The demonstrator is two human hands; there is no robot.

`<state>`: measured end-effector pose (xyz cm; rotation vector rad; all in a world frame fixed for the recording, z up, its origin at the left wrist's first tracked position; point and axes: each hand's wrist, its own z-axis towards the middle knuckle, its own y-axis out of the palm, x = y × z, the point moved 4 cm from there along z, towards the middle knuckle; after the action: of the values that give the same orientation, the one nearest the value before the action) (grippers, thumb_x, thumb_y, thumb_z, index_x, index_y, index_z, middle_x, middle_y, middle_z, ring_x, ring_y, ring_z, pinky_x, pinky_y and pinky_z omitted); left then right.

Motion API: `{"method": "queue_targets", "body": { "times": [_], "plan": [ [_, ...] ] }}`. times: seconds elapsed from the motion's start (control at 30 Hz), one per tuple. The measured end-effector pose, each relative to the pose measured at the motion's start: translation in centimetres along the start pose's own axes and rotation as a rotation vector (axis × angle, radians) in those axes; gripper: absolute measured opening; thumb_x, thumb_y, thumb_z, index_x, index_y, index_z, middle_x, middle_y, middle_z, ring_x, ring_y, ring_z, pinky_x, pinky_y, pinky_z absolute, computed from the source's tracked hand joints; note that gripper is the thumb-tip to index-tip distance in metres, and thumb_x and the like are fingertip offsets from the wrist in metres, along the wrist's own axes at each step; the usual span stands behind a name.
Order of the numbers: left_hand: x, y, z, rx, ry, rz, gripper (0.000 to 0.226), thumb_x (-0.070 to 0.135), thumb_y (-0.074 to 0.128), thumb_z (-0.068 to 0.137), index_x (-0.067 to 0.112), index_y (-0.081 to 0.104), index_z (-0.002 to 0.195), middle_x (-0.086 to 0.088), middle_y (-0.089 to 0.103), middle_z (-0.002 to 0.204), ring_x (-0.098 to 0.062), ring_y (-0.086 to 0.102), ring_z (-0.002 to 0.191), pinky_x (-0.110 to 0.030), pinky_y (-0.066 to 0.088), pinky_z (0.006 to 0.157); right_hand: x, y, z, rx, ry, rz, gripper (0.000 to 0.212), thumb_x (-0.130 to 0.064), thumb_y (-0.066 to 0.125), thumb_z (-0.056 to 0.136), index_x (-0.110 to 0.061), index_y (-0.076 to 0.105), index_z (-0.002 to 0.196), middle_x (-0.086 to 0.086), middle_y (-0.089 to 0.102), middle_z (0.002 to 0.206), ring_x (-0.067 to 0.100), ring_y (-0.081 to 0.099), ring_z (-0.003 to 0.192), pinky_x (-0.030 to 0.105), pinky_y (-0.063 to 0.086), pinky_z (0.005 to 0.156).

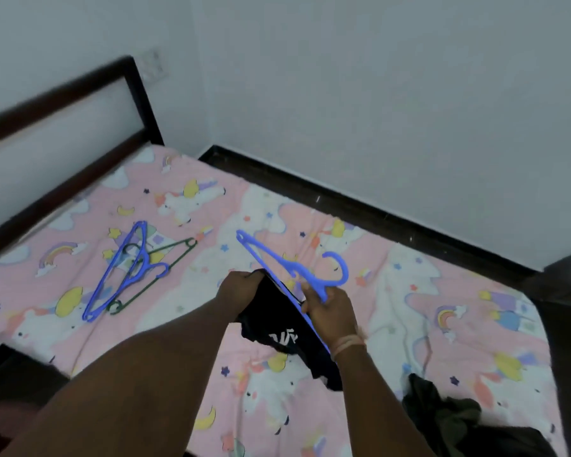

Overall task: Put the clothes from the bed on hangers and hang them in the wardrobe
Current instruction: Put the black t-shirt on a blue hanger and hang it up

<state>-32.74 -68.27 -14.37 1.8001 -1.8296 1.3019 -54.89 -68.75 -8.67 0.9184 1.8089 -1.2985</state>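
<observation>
Left hand [241,288] gripping black garment [277,328]; right hand [330,311] holding blue hanger [271,258] above bed [409,291]; spare hangers [126,272] lying left.

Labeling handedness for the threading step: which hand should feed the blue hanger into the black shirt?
Right. The right hand already grips the blue hanger near its hook, beside the black shirt. The left hand pinches the shirt's top edge, so it likely holds the fabric.
</observation>
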Motion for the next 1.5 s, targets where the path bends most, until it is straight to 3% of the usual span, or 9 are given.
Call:
{"method": "queue_targets", "body": {
  "times": [0.43, 0.6, 0.7, 0.8, 0.93, 1.13, 1.27, 1.37, 1.5],
  "plan": [
    [19.7, -9.5, -6.3, 0.235, 0.388, 0.363, 0.033, 0.044, 0.041, 0.094, 0.027, 0.067, 0.082, -0.003, 0.068, 0.102, -0.03, 0.062, 0.097, -0.039, 0.051, 0.093, -7.5, -10.9, -5.5, 0.29, -0.286, -0.092, 0.015, -0.03, 0.066, 0.096, -0.033, 0.074, 0.083, -0.013, 0.061, 0.055, 0.005, 0.06, 0.056, 0.016, 0.042, 0.05],
    [22.9, -9.0, -8.4, 0.204, 0.575, 0.477, 0.037, 0.029, 0.06, 0.09, 0.019, 0.043, 0.06, -0.013, 0.063, 0.08, -0.028, 0.063, 0.082, -0.033, 0.048, 0.068, -9.3, -11.9, -4.9, 0.327, -0.233, -0.156, 0.021, -0.025, 0.066, 0.095, -0.026, 0.069, 0.074, -0.003, 0.064, 0.06, 0.011, 0.059, 0.055, 0.029, 0.048, 0.054],
    [23.1, -9.3, -6.0, 0.119, 0.625, 0.661, 0.035, 0.021, 0.093, 0.053, 0.016, 0.06, 0.065, -0.006, 0.06, 0.06, -0.027, 0.063, 0.055, -0.031, 0.051, 0.044, -9.3, -13.0, -4.7, 0.405, -0.147, -0.135, 0.028, -0.017, 0.063, 0.093, -0.021, 0.059, 0.065, -0.005, 0.058, 0.06, 0.015, 0.057, 0.058, 0.029, 0.043, 0.055],
    [23.3, -9.4, -6.3, 0.096, 0.519, 0.63, 0.017, 0.027, 0.078, 0.078, 0.014, 0.069, 0.084, -0.009, 0.069, 0.081, -0.031, 0.067, 0.074, -0.036, 0.056, 0.061, -8.8, -14.2, -4.5, 0.413, -0.066, -0.114, 0.018, -0.014, 0.06, 0.093, -0.011, 0.067, 0.076, 0.0, 0.062, 0.066, 0.017, 0.058, 0.064, 0.03, 0.044, 0.059],
    [25.0, -8.4, -10.0, 0.24, 0.59, 0.652, 0.041, 0.046, 0.035, 0.089, 0.023, 0.068, 0.084, -0.002, 0.064, 0.093, -0.024, 0.06, 0.089, -0.035, 0.047, 0.079, -9.3, -13.9, -4.8, 0.365, -0.078, -0.16, 0.026, -0.012, 0.059, 0.093, -0.022, 0.059, 0.068, -0.006, 0.056, 0.062, 0.018, 0.055, 0.061, 0.026, 0.037, 0.054],
    [25.4, -4.3, -11.2, 0.279, 0.643, 0.907, 0.04, 0.051, 0.037, 0.092, 0.024, 0.066, 0.085, 0.005, 0.056, 0.107, -0.029, 0.042, 0.123, -0.048, 0.026, 0.099, -11.9, -11.9, -4.8, 0.322, -0.141, -0.199, 0.023, -0.02, 0.055, 0.095, -0.02, 0.058, 0.073, -0.005, 0.055, 0.065, 0.024, 0.06, 0.068, 0.029, 0.041, 0.061],
    [25.3, -0.9, -12.1, 0.163, 0.787, 0.854, 0.036, 0.036, 0.033, 0.102, 0.027, 0.067, 0.095, 0.007, 0.068, 0.109, -0.022, 0.051, 0.126, -0.05, 0.023, 0.112, -13.8, -11.9, -4.3, 0.337, -0.13, -0.178, 0.029, -0.013, 0.054, 0.094, -0.026, 0.047, 0.069, -0.006, 0.054, 0.069, 0.016, 0.054, 0.065, 0.027, 0.04, 0.061],
    [25.9, 0.3, -13.8, -0.12, 0.76, 0.513, 0.038, 0.03, 0.036, 0.106, 0.014, 0.048, 0.074, -0.007, 0.057, 0.078, -0.029, 0.051, 0.079, -0.043, 0.043, 0.082, -13.6, -12.4, -3.9, 0.342, -0.085, -0.01, 0.019, -0.014, 0.058, 0.094, -0.019, 0.053, 0.077, -0.004, 0.057, 0.072, 0.009, 0.052, 0.062, 0.025, 0.037, 0.055],
    [26.5, 1.1, -15.0, -0.275, 0.871, 0.538, 0.053, 0.058, 0.045, 0.098, 0.01, 0.054, 0.075, -0.011, 0.062, 0.079, -0.028, 0.058, 0.078, -0.043, 0.047, 0.077, -13.2, -14.3, -3.7, 0.283, -0.028, 0.097, 0.02, -0.028, 0.066, 0.092, -0.013, 0.061, 0.08, 0.005, 0.066, 0.072, 0.02, 0.06, 0.061, 0.028, 0.043, 0.053]
  ]
}}
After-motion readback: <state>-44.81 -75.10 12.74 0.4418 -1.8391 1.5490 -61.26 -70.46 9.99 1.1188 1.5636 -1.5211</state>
